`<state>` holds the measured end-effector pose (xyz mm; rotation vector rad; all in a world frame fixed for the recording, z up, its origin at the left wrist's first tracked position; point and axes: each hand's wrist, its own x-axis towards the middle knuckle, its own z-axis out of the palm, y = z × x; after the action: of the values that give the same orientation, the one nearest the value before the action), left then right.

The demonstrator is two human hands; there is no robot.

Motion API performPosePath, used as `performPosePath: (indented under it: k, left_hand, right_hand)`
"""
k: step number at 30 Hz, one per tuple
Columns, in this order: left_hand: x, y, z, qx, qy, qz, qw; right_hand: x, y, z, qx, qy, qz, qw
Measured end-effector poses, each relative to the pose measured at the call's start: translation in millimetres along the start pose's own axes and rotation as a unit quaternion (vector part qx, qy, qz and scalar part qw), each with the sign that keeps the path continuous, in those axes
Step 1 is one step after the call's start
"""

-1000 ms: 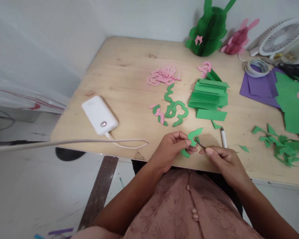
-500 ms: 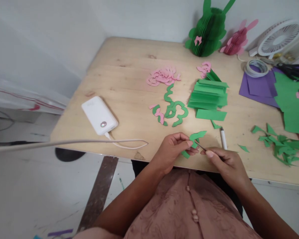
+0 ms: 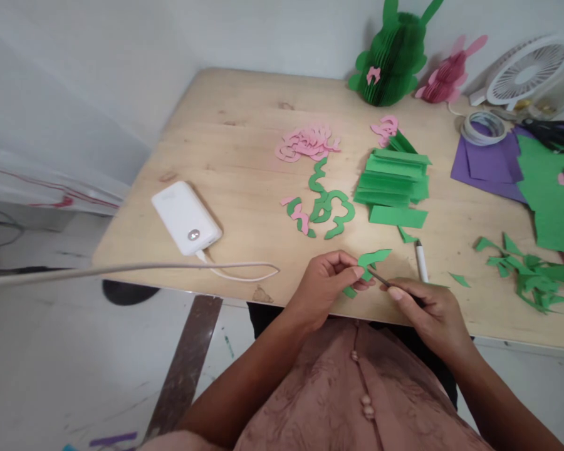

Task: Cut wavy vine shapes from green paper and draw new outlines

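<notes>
My left hand (image 3: 326, 282) is closed on a curved piece of green paper (image 3: 373, 257), pinched between thumb and fingers above the front edge of the table. A lower end of that paper shows beneath the fingers. In my right hand (image 3: 430, 313) is a slim, dark pair of scissors (image 3: 380, 277), its handles mostly hidden by the fingers. The tip reaches the green paper beside my left thumb. A white pen with a dark tip (image 3: 422, 262) lies just beyond my right hand.
Green curved cutouts (image 3: 331, 210) and pink ones (image 3: 308, 143) lie ahead. Stacked green strips (image 3: 395, 178) are right of them, green scraps (image 3: 529, 272) farther right. A white power bank (image 3: 187, 216) with a cable sits left. Paper rabbits (image 3: 395, 59) and a fan (image 3: 526, 72) stand behind.
The scissors have drawn back slightly, showing more of their length between the hands. The green paper has shifted a little; both hands stay nearly in place.
</notes>
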<state>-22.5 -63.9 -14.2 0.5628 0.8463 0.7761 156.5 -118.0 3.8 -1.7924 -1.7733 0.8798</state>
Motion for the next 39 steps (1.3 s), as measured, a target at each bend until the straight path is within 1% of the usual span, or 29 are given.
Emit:
performPosePath:
  k: [6,11,19,28,32,39]
  left_hand:
    - [-1.2,2.7,-0.9,0.057,0.019,0.035,0.998]
    - [-2.3,3.8,-0.1,0.084,0.028,0.049,0.995]
    - [-2.4,2.5,-0.8,0.082,0.017,0.040,0.996]
    - [-1.7,0.2,-2.2,0.054,-0.001,0.030,0.998]
    - [-1.9,0.5,-1.8,0.051,0.002,0.029,0.998]
    - [-1.5,1.6,-1.5,0.050,0.002,0.026,0.998]
  right_hand:
    - [-0.2,2.4,-1.2,-0.026,0.002,-0.016,1.000]
    - [-0.5,2.9,-0.9,-0.030,0.007,-0.020,0.999]
    - [-1.2,0.5,0.0,-0.035,0.013,-0.020,0.999]
    - [-1.6,1.1,-1.3,-0.046,0.007,-0.031,0.998]
    - [-0.6,0.1,-3.3,-0.039,0.007,-0.022,0.999]
    - [0.0,-0.5,-4.2,-0.031,0.009,-0.029,0.999]
